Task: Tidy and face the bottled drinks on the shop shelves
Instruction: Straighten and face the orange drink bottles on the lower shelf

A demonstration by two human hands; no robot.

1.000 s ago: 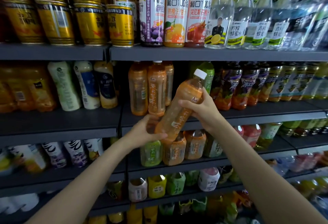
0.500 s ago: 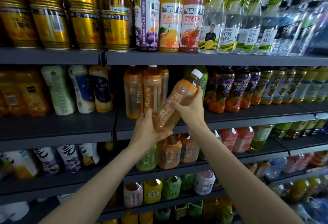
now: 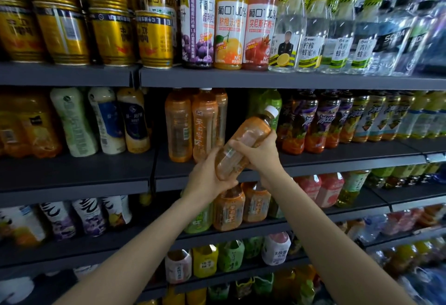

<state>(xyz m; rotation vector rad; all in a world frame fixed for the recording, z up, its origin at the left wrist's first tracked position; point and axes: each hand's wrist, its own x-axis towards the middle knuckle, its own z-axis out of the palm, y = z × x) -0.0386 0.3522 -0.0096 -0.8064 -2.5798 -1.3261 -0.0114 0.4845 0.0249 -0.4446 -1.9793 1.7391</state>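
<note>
An orange tea bottle [image 3: 243, 144] with a white cap is tilted, cap up to the right, in front of the second shelf [image 3: 337, 157]. My left hand [image 3: 205, 181] cups its base from below. My right hand [image 3: 260, 152] grips its middle from the right. Just left of it stand three matching orange bottles [image 3: 196, 124] upright on that shelf, with a dark gap behind the held bottle. A green bottle [image 3: 265, 101] stands behind the cap.
Gold cans [image 3: 108, 31], juice bottles [image 3: 230, 31] and clear water bottles [image 3: 311, 36] fill the top shelf. Dark iced-tea bottles [image 3: 321, 121] line the second shelf to the right, milk-tea bottles [image 3: 106, 121] to the left. Lower shelves hold short orange bottles [image 3: 229, 210] and more drinks.
Both hands have lifted the orange bottle slightly toward the gap on the second shelf and turned it, so its barcode side now faces me. The view has shifted down a little.
</note>
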